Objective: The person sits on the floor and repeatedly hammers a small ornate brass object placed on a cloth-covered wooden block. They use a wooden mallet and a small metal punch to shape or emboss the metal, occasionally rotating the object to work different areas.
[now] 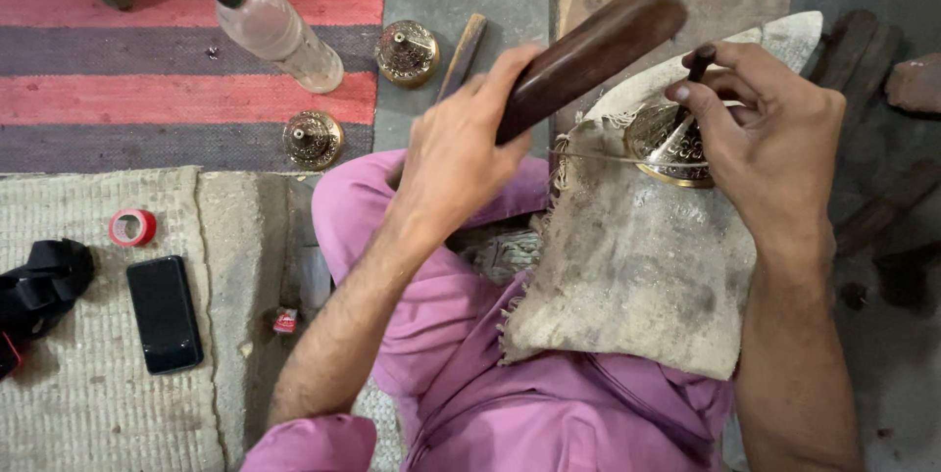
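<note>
Left fingers are closed around a dark wooden mallet, raised just above the brass piece. Right fingers pinch a dark punch upright on that brass piece, which rests on burlap cloth over the lap. Two brass domes lie well left of it.

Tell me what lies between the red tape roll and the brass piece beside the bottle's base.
In the head view, between the red tape roll and the brass piece lie only woven mat and striped rug; no object sits there.
</note>
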Demonstrator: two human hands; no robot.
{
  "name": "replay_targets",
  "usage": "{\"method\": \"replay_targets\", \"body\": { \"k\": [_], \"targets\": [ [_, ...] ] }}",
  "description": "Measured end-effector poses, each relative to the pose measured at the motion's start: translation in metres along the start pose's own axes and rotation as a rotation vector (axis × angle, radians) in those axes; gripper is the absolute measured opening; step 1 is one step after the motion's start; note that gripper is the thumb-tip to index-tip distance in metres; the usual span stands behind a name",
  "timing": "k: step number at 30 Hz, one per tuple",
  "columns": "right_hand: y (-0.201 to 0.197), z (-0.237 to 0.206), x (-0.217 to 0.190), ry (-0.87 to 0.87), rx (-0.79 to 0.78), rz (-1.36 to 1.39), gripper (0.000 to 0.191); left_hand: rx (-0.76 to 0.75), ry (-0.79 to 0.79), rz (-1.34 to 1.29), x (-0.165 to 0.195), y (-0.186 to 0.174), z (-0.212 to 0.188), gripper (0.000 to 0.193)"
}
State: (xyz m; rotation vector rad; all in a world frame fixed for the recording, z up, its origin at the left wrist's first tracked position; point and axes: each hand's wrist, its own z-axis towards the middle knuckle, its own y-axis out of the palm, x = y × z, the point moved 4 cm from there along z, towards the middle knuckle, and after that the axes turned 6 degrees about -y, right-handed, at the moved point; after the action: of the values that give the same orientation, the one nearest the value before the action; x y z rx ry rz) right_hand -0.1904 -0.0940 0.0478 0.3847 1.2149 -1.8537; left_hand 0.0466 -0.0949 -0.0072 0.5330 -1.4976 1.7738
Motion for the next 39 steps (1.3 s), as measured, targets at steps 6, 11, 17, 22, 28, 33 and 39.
{"method": "replay_targets", "body": {
  "k": [6, 11, 17, 22, 28, 33, 39],
  "targets": [
    [-0.002, -0.009, 0.015, -0.007, -0.046, -0.088, 0.016, 0.046, 0.159, 0.286, 0.01, 0.001, 0.023, 0.08],
    [-0.003, -0.012, 0.02, -0.038, -0.056, -0.15, 0.016, 0.045, 0.226, 0.319, 0.01, 0.0, 0.027, 0.087],
    [-0.003, -0.007, 0.013, 0.008, -0.011, -0.035, 0.021, 0.091, 0.207, 0.41, 0.008, -0.005, 0.023, 0.086],
    [-0.005, -0.004, 0.006, 0.04, -0.001, -0.002, 0.02, -0.014, 0.093, 0.0, 0.005, -0.001, 0.025, 0.089],
    [-0.006, -0.005, 0.006, -0.086, -0.025, -0.139, 0.021, 0.044, 0.215, 0.453, 0.012, 0.001, 0.028, 0.089],
    [-0.006, -0.009, 0.018, 0.004, -0.044, -0.076, 0.018, 0.023, 0.176, 0.23, 0.011, 0.001, 0.026, 0.088],
    [-0.008, -0.008, 0.025, 0.017, -0.025, -0.042, 0.017, -0.033, 0.092, 0.066, 0.006, 0.005, 0.027, 0.089]
  ]
}}
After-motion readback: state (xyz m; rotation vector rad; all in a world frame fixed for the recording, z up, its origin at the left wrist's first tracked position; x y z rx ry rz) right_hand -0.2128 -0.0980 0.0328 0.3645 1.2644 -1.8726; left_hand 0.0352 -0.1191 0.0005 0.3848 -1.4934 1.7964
